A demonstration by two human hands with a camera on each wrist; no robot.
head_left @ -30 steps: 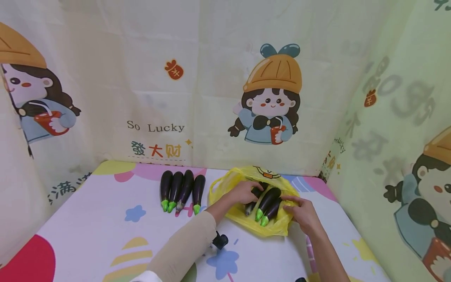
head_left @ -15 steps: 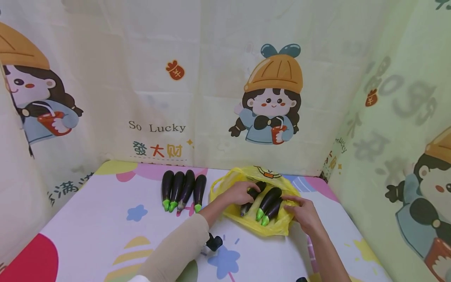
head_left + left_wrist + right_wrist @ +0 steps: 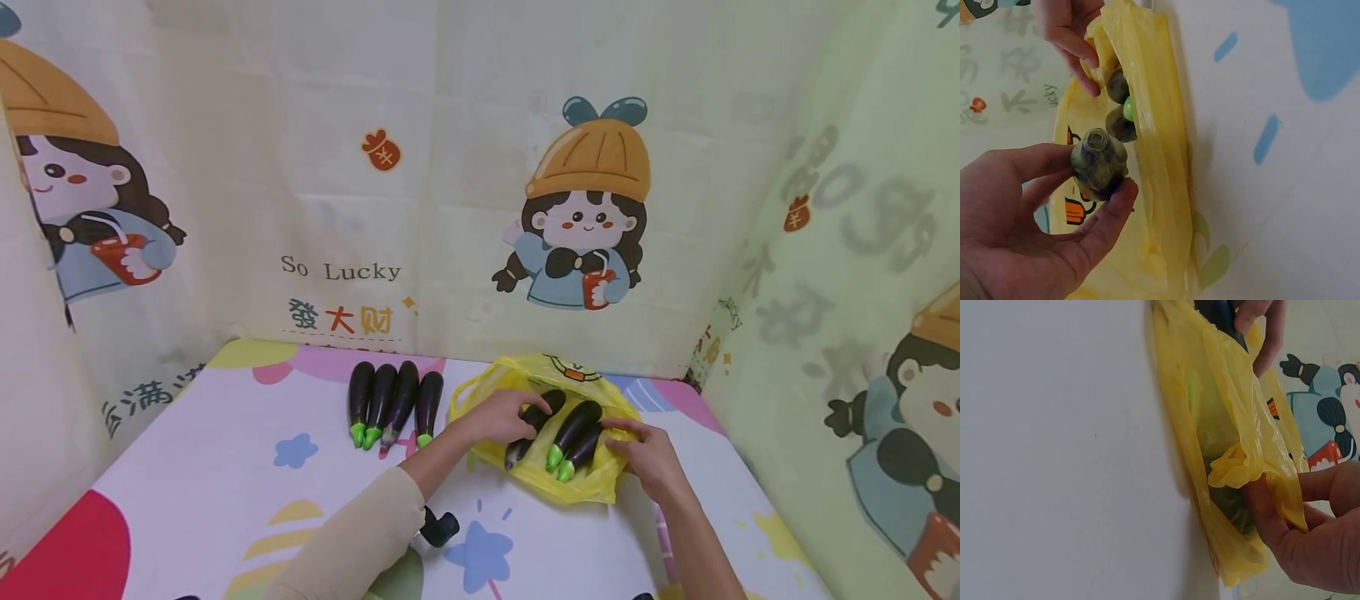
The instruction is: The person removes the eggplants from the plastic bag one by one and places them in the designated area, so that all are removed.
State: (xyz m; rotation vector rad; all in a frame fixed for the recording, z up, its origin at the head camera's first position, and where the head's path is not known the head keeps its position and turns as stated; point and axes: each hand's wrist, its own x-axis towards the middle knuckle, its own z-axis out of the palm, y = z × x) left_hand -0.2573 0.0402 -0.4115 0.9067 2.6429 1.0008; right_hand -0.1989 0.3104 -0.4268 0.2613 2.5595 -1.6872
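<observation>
My left hand (image 3: 498,417) reaches into the mouth of a yellow plastic bag (image 3: 588,493) and grips a dark purple eggplant (image 3: 553,402). In the left wrist view, thumb and fingers sit around this eggplant's greyish stem end (image 3: 1099,165). Two more eggplants with bright green caps lie side by side in the bag, one on the left (image 3: 574,427) and one on the right (image 3: 582,452). My right hand (image 3: 651,458) pinches the bag's right edge between thumb and fingers, as the right wrist view also shows, with yellow film (image 3: 1235,465) bunched there.
Several eggplants (image 3: 383,402) lie in a row on the table to the left of the bag. A white tablecloth (image 3: 187,492) with coloured prints covers the table. Printed cloth walls (image 3: 465,208) stand behind it and at both sides.
My left hand has drawn the gripped eggplant leftward and a little toward me, away from the other two in the bag. My right hand stays at the bag's edge.
</observation>
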